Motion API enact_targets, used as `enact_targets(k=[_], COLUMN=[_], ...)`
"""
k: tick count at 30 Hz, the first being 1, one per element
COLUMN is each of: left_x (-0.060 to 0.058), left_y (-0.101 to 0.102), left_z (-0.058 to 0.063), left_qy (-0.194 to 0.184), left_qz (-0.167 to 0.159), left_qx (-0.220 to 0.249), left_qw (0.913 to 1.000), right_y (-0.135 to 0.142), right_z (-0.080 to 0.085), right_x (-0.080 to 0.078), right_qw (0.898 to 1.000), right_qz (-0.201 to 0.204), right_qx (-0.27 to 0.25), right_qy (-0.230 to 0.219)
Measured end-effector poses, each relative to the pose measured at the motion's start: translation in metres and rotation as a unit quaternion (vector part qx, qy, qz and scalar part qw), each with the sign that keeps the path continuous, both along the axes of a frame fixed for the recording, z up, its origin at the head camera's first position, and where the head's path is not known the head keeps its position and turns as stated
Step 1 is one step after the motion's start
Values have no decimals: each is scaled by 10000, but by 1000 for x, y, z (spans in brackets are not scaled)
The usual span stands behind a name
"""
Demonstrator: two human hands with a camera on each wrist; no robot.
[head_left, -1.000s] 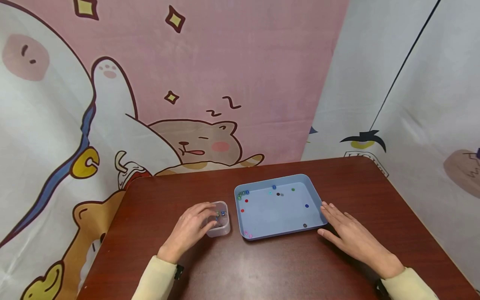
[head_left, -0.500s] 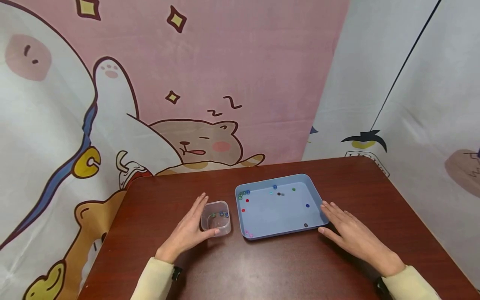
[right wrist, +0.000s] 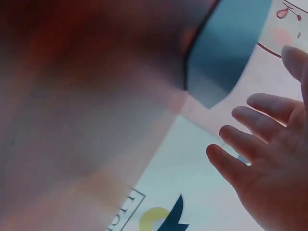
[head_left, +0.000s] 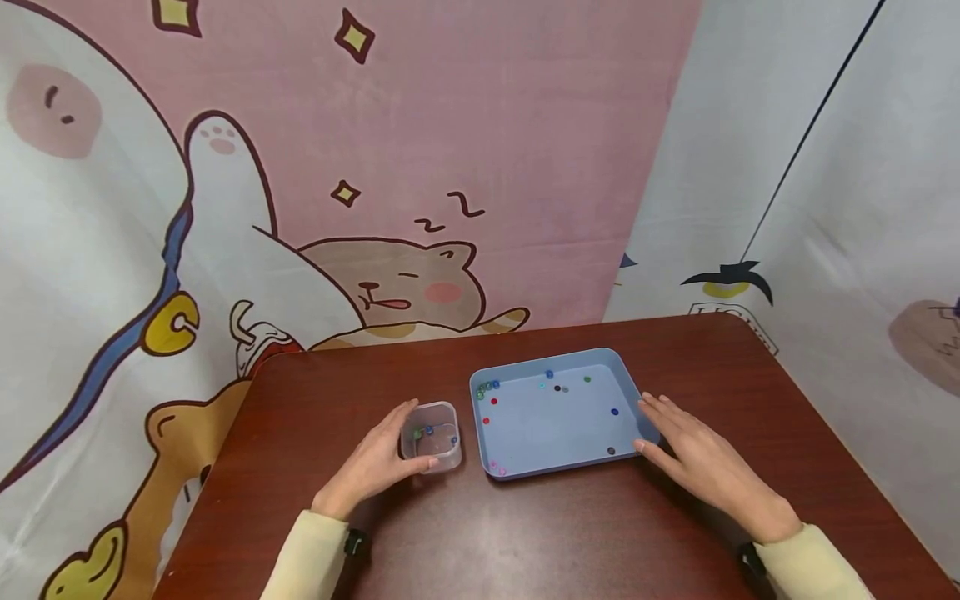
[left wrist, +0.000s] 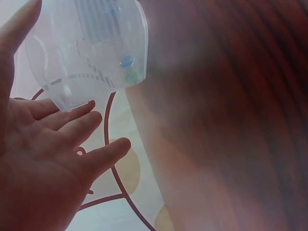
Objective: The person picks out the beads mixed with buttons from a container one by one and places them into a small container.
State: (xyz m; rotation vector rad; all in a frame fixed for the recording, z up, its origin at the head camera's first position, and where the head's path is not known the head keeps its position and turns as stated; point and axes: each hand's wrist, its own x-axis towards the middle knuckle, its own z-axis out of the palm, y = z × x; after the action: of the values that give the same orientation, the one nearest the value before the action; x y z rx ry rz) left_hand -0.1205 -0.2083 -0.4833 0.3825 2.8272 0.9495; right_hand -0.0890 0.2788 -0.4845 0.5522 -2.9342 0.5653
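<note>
A: Which things lie between my two hands on the head feed?

B: I see a clear container (head_left: 447, 462) standing on the brown table (head_left: 480, 542), and, just beside it to the right, a blue tray (head_left: 558, 425). Inside the container I make out a green piece (head_left: 417, 434) and two blue pieces (head_left: 442, 434).

A: State the grip of the left hand (head_left: 369, 464).

B: It is spread wide around the container's left side, fingers extended, thumb across the near side. I see no firm hold, and I cannot tell whether the tips touch the plastic.

A: And the right hand (head_left: 705, 462)?

B: Also spread, with straight fingers and the thumb apart, beside the tray's right edge. It grasps nothing; I cannot settle whether the fingertips touch the rim.

A: How are the tray's contents distributed?

B: I note small pieces clustered in the far left corner, two red pieces (head_left: 490, 411) along the left side, pink pieces (head_left: 498, 468) in the near left corner, and others scattered farther right. Behind the table hangs a pink-and-white cartoon cloth (head_left: 525, 167).
</note>
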Motion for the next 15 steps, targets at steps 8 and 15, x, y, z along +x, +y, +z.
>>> enact_targets(k=[8, 15], left_x=[1, 0], left_y=[0, 0], left_z=[-3, -4], left_qy=[-11, -84], left_qz=[11, 12], left_qx=[293, 365], left_qw=[9996, 9993], right_y=[-22, -43], right_z=[16, 21], right_x=[-16, -33], right_qw=[9979, 9961], right_qz=[69, 159], right_qx=[-352, -673], right_qy=[533, 543])
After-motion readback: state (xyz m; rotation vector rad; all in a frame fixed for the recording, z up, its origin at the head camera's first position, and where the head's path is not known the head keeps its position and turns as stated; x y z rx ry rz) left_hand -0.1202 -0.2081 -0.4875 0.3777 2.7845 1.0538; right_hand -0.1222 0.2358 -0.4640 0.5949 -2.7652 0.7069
